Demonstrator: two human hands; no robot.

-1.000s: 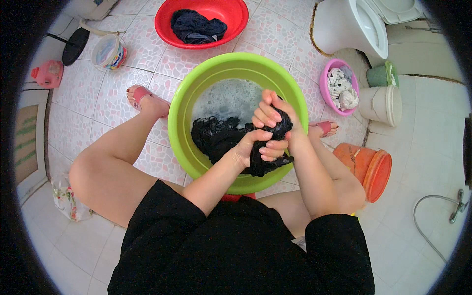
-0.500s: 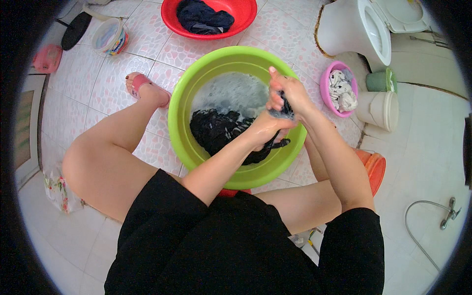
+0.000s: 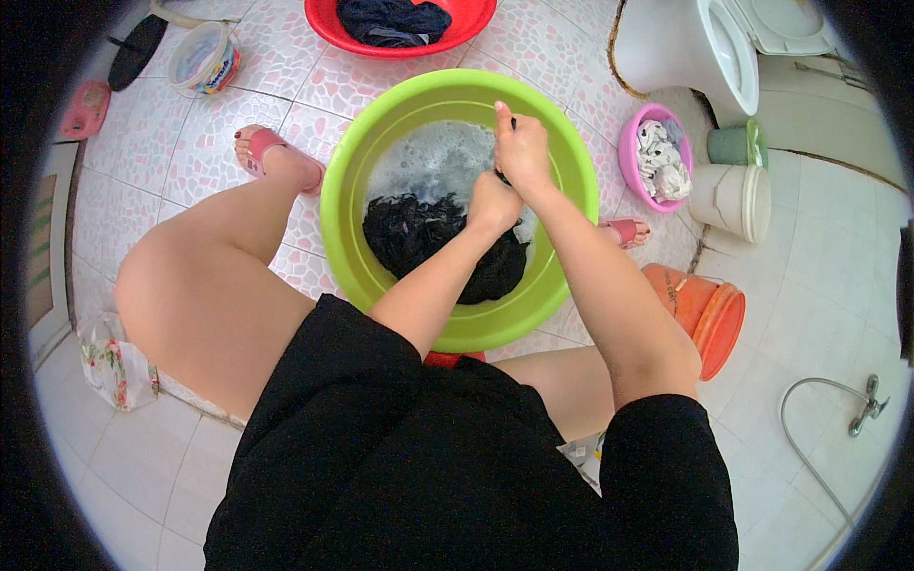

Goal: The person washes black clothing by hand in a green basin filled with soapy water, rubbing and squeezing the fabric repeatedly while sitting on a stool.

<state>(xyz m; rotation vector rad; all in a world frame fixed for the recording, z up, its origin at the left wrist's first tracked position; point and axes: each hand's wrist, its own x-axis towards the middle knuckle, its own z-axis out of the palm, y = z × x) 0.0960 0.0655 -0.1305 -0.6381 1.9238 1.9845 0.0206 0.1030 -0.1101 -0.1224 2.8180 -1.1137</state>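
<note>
A large lime-green basin [image 3: 341, 219] of sudsy water [image 3: 428, 157] sits between my knees. Dark wet clothing [image 3: 419, 233] lies bunched in its near half, partly under water. Over the right side of the basin, my left hand [image 3: 494, 202] is closed in a fist around a piece of the black cloth. Just beyond it my right hand [image 3: 523, 152] grips the same cloth, thumb up, and a small dark bit shows by its fingers. The two fists nearly touch. Most of the gripped cloth is hidden behind them.
Farther off stands a red basin [image 3: 457, 43] of dark clothes. At right are a pink basin [image 3: 630, 162] of white laundry, a white bucket [image 3: 728, 202], an orange bucket [image 3: 700, 309] and a toilet [image 3: 690, 57]. A plastic tub [image 3: 205, 62] stands at far left.
Both hands have shifted left and drawn closer together. My right hand's fingers, looser before, now wrap the cloth, and less of it shows between the hands. The view has shifted slightly.
</note>
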